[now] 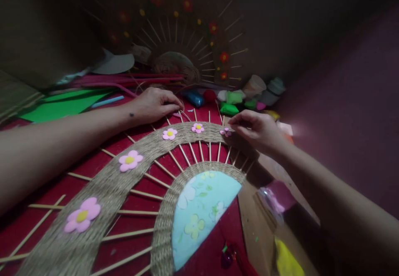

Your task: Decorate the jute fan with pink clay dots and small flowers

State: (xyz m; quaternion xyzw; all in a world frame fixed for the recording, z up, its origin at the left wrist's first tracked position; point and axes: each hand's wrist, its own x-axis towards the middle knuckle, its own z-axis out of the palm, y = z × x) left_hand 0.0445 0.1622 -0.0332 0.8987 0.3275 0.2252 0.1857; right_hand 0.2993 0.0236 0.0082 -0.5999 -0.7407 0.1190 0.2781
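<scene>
Foam flower (pixel 225 132) under right fingers (pixel 238 120)

Dim warm light, dark vignetted corners, soft blur, wide-angle edge distortion

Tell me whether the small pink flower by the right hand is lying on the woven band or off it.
On it: the small pink flower lies on the woven band, beside the right hand's fingertips.

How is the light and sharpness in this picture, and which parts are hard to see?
Head view: light falls on the woven jute arc and both forearms; the left hand and right hand look slightly soft; the flower sunburst behind lies in deep shadow, the corners go nearly black, and the wide lens bends the edges.
</scene>
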